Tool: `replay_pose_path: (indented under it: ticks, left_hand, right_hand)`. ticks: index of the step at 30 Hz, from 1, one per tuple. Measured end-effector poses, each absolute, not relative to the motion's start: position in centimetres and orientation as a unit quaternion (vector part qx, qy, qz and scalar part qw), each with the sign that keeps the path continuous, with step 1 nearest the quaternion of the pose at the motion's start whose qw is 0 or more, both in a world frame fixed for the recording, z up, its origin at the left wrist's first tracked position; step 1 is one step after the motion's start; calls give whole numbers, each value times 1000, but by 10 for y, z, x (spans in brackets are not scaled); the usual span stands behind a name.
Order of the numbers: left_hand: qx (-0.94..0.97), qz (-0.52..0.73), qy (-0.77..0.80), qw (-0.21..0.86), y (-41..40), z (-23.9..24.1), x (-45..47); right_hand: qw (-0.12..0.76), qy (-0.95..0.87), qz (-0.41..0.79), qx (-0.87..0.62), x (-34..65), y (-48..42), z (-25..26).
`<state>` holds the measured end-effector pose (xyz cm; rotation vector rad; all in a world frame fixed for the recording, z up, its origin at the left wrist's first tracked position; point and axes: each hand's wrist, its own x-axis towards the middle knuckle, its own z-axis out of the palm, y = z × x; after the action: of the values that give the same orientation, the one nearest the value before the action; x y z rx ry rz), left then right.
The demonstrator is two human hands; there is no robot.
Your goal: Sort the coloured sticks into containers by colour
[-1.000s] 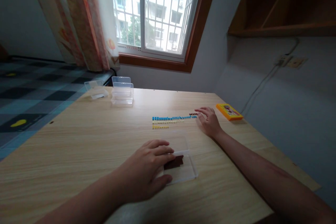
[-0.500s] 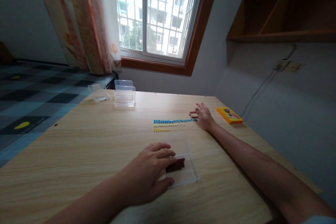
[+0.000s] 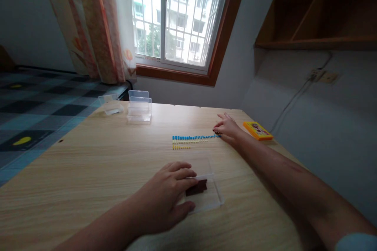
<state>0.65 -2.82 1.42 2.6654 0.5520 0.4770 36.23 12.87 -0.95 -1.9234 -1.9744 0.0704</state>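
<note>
My left hand lies with fingers apart over the left side of an open clear plastic box. Inside that box is a cluster of dark brown pieces, partly covered by my fingers. Farther off, my right hand pinches with thumb and index finger at a short row of small dark brown bricks; one brick seems to be at the fingertips. Beside it runs a row of blue bricks. Nearer to me are a cream row and a shorter yellow row.
An orange-yellow box lies right of my right hand. Clear plastic cases and another open clear case stand at the table's back left. A wall shelf overhangs on the right; a checked bed is left.
My right hand has turned slightly and its thumb and index finger have come together at the end of the brown row. The left hand stays on the box.
</note>
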Motion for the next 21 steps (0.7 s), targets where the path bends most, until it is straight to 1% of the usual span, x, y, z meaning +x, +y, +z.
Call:
replay_pose_path:
  ticks: [6,12,17,21]
  left_hand:
    - [948,180,193,176,-28,13,7]
    - [950,178,193,169,-27,12,7]
    - [953,182,184,157,-27,11,5]
    - [952,178,196,157,-26,10,5]
  right_hand:
    - [168,-701,21,-693,348,128,-4]
    - [170,-707,28,-686,342,117,6]
    - [198,-712,25,-674,337,106,23]
    - [239,-730,5,-640,328,71,46]
